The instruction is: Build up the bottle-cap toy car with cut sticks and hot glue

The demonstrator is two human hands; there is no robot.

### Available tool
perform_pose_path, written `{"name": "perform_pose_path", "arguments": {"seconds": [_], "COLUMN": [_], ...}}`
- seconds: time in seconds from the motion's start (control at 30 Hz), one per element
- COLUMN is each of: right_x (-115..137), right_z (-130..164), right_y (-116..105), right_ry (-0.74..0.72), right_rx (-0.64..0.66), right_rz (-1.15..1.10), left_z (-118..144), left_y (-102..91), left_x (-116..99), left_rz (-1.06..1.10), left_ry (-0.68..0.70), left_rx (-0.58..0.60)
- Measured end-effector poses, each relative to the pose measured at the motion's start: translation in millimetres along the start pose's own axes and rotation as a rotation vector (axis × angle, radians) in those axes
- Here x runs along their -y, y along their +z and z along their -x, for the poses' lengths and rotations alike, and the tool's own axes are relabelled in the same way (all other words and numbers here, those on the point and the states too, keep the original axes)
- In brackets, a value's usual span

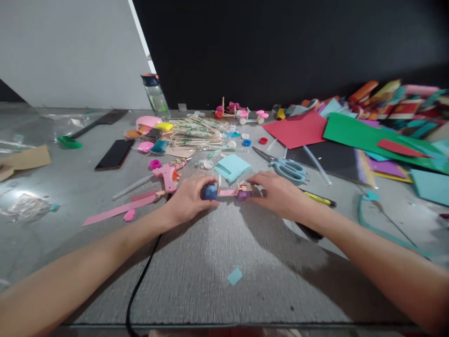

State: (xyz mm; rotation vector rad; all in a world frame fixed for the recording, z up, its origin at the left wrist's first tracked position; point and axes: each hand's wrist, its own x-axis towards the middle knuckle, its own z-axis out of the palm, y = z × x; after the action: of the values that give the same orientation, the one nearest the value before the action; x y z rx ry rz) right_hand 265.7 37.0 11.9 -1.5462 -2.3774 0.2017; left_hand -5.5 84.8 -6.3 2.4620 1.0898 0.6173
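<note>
Between my hands is a small handmade toy (228,192) with wooden sticks and a pink strip across its middle. Its left end carries a dark blue round piece, which the thumb and fingers of my left hand (191,196) grip. My right hand (271,192) pinches the other end, near a purple piece; the fingers partly cover it. Just behind the toy lie light blue paper squares (233,167). A pink glue gun (167,177) rests beside my left hand, and blue-handled scissors (287,169) lie beyond my right.
Wrapped sticks (196,131) and a water bottle (155,97) are at the back. Red paper (298,129) and green paper (368,140) spread over the right side. A yellow cutter (319,199) lies by my right forearm. A black cord (143,276) runs off the front edge.
</note>
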Motion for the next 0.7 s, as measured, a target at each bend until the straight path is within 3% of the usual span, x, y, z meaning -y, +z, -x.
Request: {"name": "perform_pose_path", "arguments": {"seconds": [0.17,0.33,0.7], "right_x": [-2,3,4], "right_z": [13,13,7], "right_y": [-7,-3,5], "right_ry": [0.078,0.123,0.101], "right_rx": [-0.047,-0.089,-0.146], "right_rz": [-0.057,-0.094,-0.197], "left_z": [7,5,4], "left_y": [-2.4,5.4,7.5], "left_x": [-2,-5,-5], "left_rz": [0.002,0.029,0.06], "left_ry": [-0.05,-0.013,0.018], "left_rx": [-0.003,-0.053,-0.063]}}
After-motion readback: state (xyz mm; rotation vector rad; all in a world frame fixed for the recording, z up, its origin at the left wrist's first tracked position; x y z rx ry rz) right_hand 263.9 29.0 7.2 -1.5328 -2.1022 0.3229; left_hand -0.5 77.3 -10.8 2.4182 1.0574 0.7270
